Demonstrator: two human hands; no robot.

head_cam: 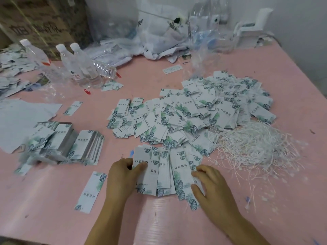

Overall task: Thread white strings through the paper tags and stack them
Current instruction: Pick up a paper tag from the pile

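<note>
At the near edge of the pink table, both hands sit on a fanned row of leaf-print paper tags. The left hand pinches the row's left end with curled fingers and thumb; the right hand curls around its right end. A lone tag lies just left. Right of that, a tangle of white strings. Farther back, a big loose tag pile, neat stacks at left, then water bottles.

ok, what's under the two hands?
A fanned row of paper tags on the pink table; left hand and right hand hold its ends. Tag parts beneath the fingers are hidden.
</note>
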